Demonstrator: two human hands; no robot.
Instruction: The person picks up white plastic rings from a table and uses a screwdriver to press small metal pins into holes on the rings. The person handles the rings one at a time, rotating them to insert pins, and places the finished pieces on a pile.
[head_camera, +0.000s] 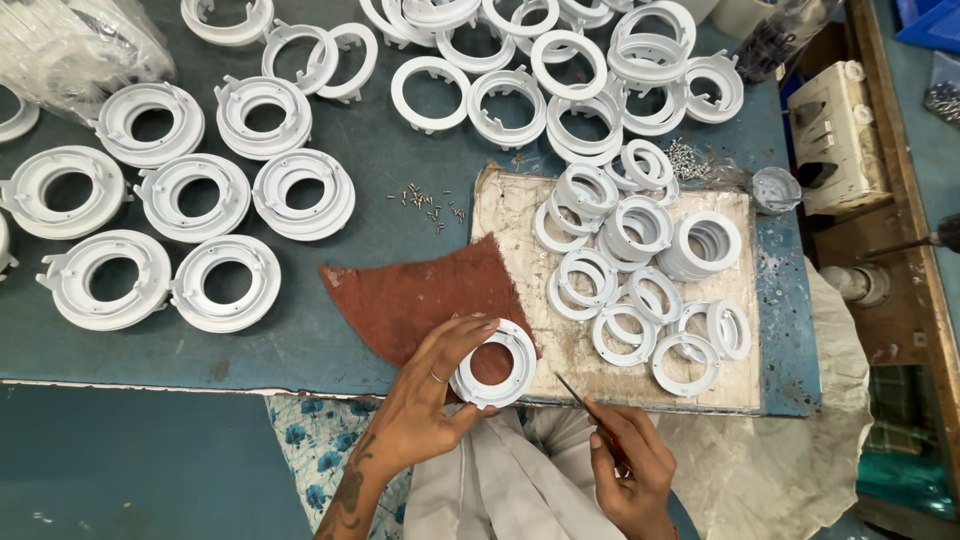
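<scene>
Blue bench (330, 330): left hand (425, 405) grips white ring (494, 364) beside brown cloth (420, 295); right hand (630, 465) clasps screwdriver (580, 395); tip could slip, gouging plastic.

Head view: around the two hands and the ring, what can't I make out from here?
- Screwdriver in the right hand: handle hidden by the fingers.
- White ring in the left hand: near rim covered by the thumb.
- Loose screws: too small to tell type.
- Clear bag: cut off by the frame's top-left edge.
</scene>
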